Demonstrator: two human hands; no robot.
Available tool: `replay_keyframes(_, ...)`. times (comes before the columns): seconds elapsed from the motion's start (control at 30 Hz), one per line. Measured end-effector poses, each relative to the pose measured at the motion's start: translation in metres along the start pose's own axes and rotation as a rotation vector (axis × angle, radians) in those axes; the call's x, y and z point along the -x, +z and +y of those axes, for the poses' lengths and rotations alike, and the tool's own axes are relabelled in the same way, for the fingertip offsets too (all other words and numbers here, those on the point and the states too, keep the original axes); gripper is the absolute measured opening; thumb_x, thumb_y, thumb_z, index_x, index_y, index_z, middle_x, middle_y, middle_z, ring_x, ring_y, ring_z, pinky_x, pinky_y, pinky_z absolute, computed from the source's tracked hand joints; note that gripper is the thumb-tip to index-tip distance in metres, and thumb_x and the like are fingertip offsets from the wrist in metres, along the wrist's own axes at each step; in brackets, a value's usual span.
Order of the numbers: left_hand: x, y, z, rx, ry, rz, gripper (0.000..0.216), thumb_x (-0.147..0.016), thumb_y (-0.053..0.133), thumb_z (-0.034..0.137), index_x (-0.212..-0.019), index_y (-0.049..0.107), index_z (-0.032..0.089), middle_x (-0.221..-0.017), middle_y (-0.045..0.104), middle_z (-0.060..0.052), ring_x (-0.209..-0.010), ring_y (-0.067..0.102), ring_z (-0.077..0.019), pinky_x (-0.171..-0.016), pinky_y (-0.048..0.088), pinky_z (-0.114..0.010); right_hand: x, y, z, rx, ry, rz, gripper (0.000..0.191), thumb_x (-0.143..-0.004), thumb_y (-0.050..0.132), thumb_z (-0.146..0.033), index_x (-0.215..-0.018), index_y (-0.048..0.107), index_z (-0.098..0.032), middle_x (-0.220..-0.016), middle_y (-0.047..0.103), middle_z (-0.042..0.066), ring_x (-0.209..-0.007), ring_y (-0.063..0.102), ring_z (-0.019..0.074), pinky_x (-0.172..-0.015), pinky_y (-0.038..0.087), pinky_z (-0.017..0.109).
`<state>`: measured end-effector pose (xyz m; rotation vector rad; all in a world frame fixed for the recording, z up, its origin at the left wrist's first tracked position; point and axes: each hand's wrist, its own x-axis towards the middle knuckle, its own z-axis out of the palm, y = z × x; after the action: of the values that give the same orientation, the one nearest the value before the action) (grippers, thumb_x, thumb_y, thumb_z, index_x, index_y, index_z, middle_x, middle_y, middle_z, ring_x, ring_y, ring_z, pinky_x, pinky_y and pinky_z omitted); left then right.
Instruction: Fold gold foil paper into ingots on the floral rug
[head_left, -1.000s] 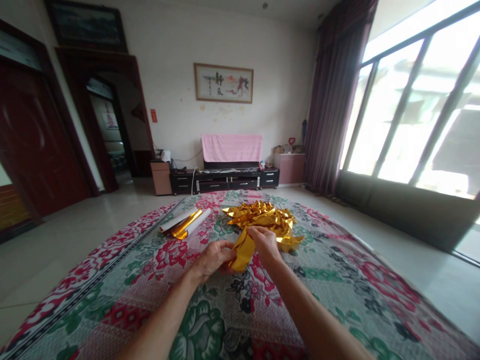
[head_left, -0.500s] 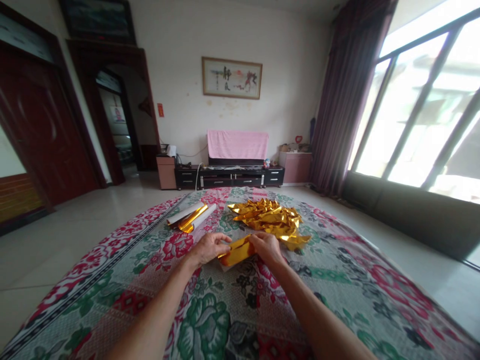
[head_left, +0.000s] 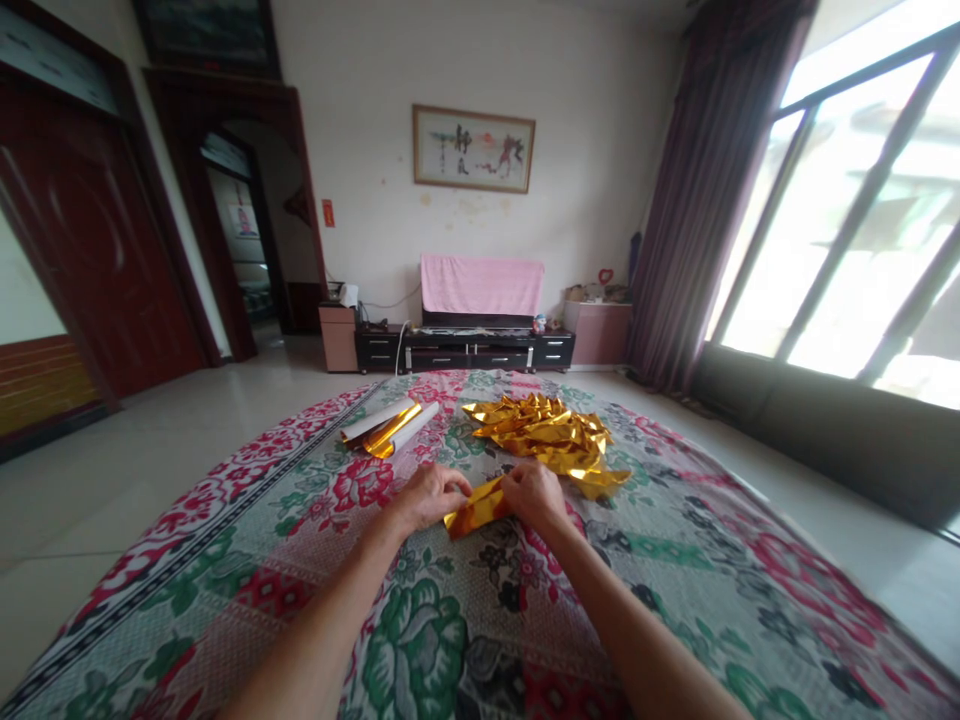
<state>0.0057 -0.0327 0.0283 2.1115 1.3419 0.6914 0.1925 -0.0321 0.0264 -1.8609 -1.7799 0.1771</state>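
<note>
Between my hands lies a folded strip of shiny gold foil paper (head_left: 477, 510), slanted up to the right just above the tablecloth. My left hand (head_left: 433, 494) is closed at its left end, thumb and fingers pinching the upper edge. My right hand (head_left: 535, 492) grips the right end, its curled fingers hiding that part of the strip. Just beyond my right hand spreads a pile of folded gold foil pieces (head_left: 551, 435) with pointed ends. Farther left rest loosely rolled foil sheets (head_left: 391, 428), gold on one face and white on the other.
A flowered tablecloth (head_left: 416, 650) in red, green and grey covers the round table under my arms. Past its far edge stands a low black TV cabinet (head_left: 469, 352) with a pink cloth (head_left: 482, 285) above it. A large window is on the right.
The view has shifted slightly, so the scene sits a little farther right. The pale edge below the foil strip no longer shows, and the strip's lower edge has turned up. Both hands keep hold.
</note>
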Motion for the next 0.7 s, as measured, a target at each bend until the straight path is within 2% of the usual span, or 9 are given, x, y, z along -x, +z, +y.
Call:
replay_keyframes(0.33,0.002,0.0,0.003,-0.219,0.058,0.021,0.025,-0.069,0.053,0.027,-0.084,0.072,0.021,-0.063,0.063,0.0,-0.058,0.054,-0.0121,-0.056,0.037,-0.02,0.002,0.004,0.001,0.089,-0.07,0.019,0.02,-0.072,0.049,-0.022,-0.068,0.067,-0.014,-0.078,0.064,0.011,-0.073,0.057,0.0172,-0.062,0.035,0.024)
replay_keyframes(0.5,0.004,-0.002,0.008,-0.314,0.049,0.023,0.024,-0.07,0.054,0.028,-0.085,0.072,0.024,-0.075,0.065,-0.003,-0.069,0.058,-0.0155,-0.066,0.041,-0.023,0.001,0.004,0.0,0.092,-0.073,-0.005,0.018,-0.074,0.048,-0.02,-0.069,0.065,-0.013,-0.08,0.062,0.011,-0.074,0.056,0.017,-0.062,0.035,0.023)
replay_keyframes(0.7,0.003,-0.001,0.013,-0.412,0.079,0.02,0.022,-0.07,0.054,0.023,-0.083,0.072,0.024,-0.083,0.064,-0.005,-0.081,0.059,-0.0182,-0.075,0.043,-0.026,0.003,0.003,0.0,0.078,-0.099,-0.015,0.015,-0.073,0.051,-0.021,-0.081,0.063,-0.016,-0.088,0.057,0.007,-0.08,0.054,0.0156,-0.064,0.034,0.022)
